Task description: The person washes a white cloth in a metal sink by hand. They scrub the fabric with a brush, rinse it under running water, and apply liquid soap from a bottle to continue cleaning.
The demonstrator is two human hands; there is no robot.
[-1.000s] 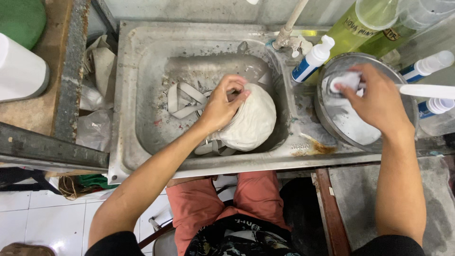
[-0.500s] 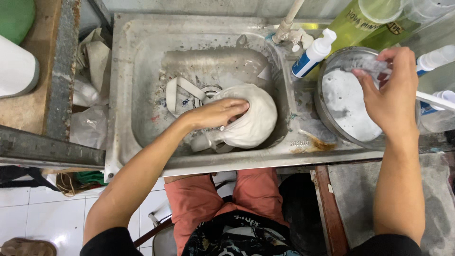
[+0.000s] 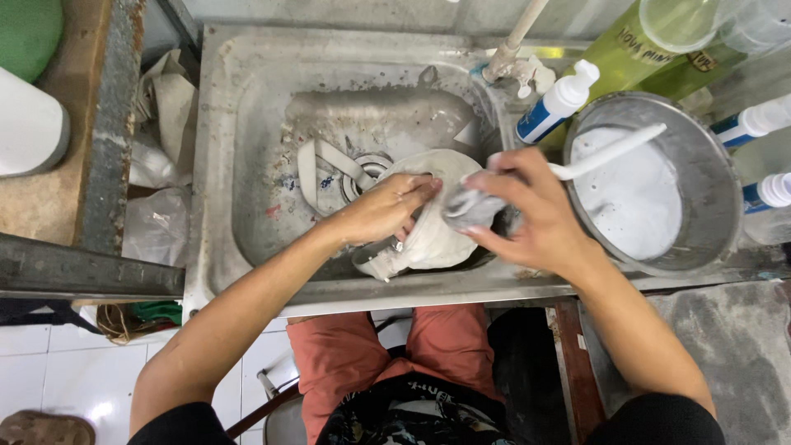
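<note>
Fingers [image 3: 494, 177] on sponge [image 3: 470, 208] — orientation unclear

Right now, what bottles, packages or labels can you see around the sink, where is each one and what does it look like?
Pump bottle: behind the sink by the tap, white with a blue label.
Two bottles: far right past the metal bowl, lying sideways, white with blue labels.
Green bottle: top right, tall, yellow-green with dark print.
Plastic bags: left of the sink, crumpled, clear and whitish.
White container: far left, plain, rounded.

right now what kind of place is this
Probably a home washing-up corner: a worn steel sink with a tap, a metal basin of foamy white water, and pump bottles beside it.
</note>
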